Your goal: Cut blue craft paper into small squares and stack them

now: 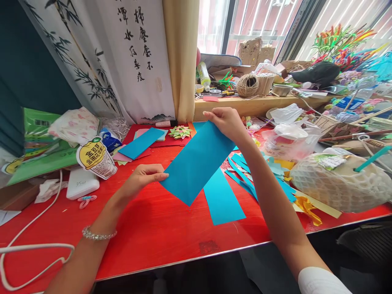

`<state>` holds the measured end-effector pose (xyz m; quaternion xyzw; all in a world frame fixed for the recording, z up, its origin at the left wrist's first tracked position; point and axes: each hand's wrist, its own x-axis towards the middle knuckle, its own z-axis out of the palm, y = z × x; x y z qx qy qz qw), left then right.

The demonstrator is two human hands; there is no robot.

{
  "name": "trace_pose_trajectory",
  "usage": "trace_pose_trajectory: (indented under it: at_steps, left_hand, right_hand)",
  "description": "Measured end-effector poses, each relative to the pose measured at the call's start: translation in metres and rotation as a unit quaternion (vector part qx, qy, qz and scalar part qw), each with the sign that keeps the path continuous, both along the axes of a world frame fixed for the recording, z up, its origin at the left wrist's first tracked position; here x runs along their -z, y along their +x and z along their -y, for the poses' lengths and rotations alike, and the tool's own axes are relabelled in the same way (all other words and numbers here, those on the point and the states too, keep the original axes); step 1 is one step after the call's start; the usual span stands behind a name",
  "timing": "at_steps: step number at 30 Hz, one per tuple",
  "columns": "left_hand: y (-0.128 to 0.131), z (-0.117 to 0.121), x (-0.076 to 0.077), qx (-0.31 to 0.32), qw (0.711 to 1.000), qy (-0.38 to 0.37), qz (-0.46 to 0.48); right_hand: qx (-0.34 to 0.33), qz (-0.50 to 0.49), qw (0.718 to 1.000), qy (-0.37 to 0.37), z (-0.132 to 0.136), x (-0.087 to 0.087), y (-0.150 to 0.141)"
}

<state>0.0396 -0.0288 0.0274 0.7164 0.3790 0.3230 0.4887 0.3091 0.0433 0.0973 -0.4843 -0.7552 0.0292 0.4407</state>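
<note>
A rectangular sheet of blue paper [197,163] is held up at a slant above the red table. My left hand [150,174] pinches its lower-left corner between thumb and fingers. At the opposite, upper end, my right hand [225,122] grips the edge with the thumb on top. Under the held sheet lies another blue paper strip [223,204], partly covered by it. Cut blue paper pieces [245,179] are heaped beside my right forearm. A folded-looking blue rectangle [142,143] rests on pink paper at the back left.
On the red table [147,241] stand a white power adapter [82,183] with a cable and a netted coconut [339,179] with a straw. A green paper ornament [179,132] lies at the back. Twine [247,85] and craft supplies crowd the sill. The table's front edge is near.
</note>
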Motion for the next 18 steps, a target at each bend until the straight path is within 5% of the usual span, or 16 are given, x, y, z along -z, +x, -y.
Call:
trace_pose_trajectory:
  at_steps: [5, 9, 13, 15, 18]
  left_hand:
    - [-0.014, -0.007, 0.0, 0.084, 0.993, -0.039, -0.069]
    - [-0.023, -0.009, 0.001, 0.147, 0.987, -0.035, 0.06]
    - [-0.012, -0.001, -0.001, -0.058, 0.981, 0.096, 0.156]
    - [0.001, 0.007, -0.001, -0.188, 0.955, 0.209, 0.098]
    - [0.016, 0.019, 0.0, -0.242, 0.906, 0.347, 0.001]
  right_hand:
    - [0.017, 0.015, 1.0, -0.013, 0.002, -0.001, 0.005]
    - [0.007, -0.005, 1.0, 0.0, 0.009, -0.009, 0.002]
    - [-0.068, 0.039, 0.996, 0.038, 0.036, -0.015, -0.029]
    - [-0.07, 0.091, 0.991, 0.073, 0.055, -0.011, -0.054]
    - [-0.116, 0.21, 0.958, 0.157, 0.081, -0.002, -0.085]
